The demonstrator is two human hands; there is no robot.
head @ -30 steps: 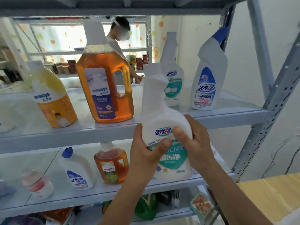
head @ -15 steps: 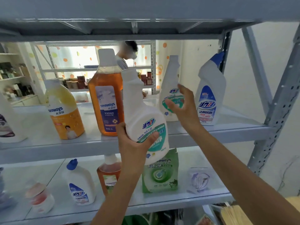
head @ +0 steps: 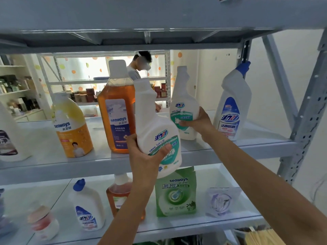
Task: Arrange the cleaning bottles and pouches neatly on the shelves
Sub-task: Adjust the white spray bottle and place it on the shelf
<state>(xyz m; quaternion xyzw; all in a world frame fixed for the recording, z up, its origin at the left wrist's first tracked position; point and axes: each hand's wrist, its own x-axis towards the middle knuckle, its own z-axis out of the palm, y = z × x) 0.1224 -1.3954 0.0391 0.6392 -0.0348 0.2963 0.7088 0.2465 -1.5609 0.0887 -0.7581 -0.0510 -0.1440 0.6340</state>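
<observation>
My left hand (head: 143, 156) grips a white bottle with a green label (head: 154, 128), held up in front of the upper shelf (head: 238, 151). My right hand (head: 200, 124) grips a matching white bottle (head: 183, 101) that stands on that shelf. To its right stands a white bottle with a blue cap (head: 233, 106). Left of my hands stand an amber bottle (head: 115, 110) and a yellow bottle (head: 70, 124). On the lower shelf (head: 177, 227) are a green pouch (head: 176, 191), a pale purple pouch (head: 221, 200), a small amber bottle (head: 118, 191) and a blue-capped bottle (head: 86, 207).
A grey metal upright (head: 307, 117) bounds the shelves at the right. A white bottle (head: 8, 137) stands at the upper shelf's far left, a small jar (head: 42, 221) at the lower left. Behind the rack, a person (head: 139, 68) stands at another shelf unit.
My right hand let go of the held bottle, reached to the shelf and closed round the matching bottle there. My left hand raised its bottle to the upper shelf.
</observation>
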